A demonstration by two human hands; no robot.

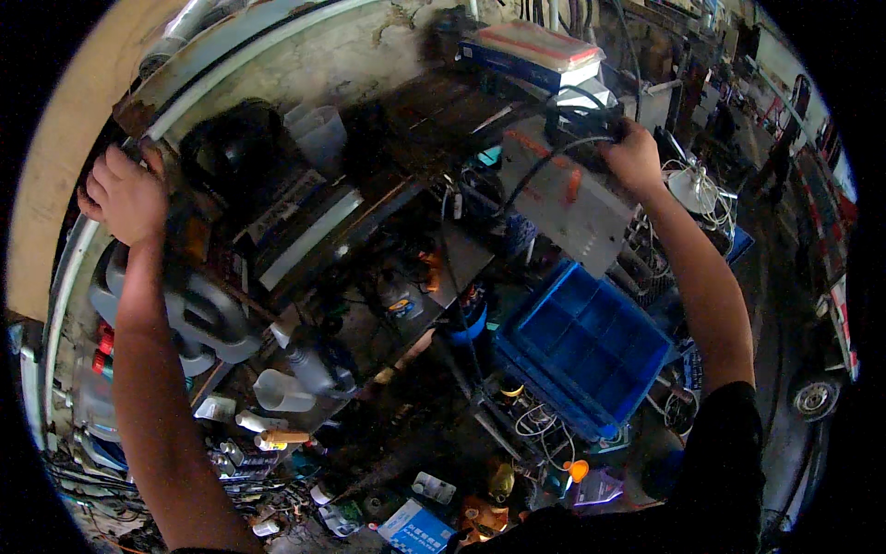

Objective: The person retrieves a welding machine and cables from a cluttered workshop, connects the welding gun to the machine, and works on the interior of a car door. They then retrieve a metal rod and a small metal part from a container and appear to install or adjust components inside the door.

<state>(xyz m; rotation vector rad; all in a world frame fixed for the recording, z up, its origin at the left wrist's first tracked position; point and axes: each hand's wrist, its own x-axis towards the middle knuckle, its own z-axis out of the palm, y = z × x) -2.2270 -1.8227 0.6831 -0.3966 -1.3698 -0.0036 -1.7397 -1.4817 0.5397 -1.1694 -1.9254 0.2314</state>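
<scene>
My left hand (129, 194) is raised at the upper left, fingers curled at the white rail (208, 65) along the wall; exactly what they grip is mostly hidden. At the upper right my right hand (632, 152) is closed on a black cable (546, 159), which loops up and hangs down among the clutter. Just beyond that hand are stacked flat boxes (531, 51), and beneath it lies a grey flat panel (572, 212) with orange marks.
A blue compartment tray (591, 342) sits at centre right. Grey jugs (212, 323), a clear measuring jug (281, 392), bottles, wires and a blue box (415, 531) crowd the lower area. A vehicle wheel (814, 399) shows at the far right.
</scene>
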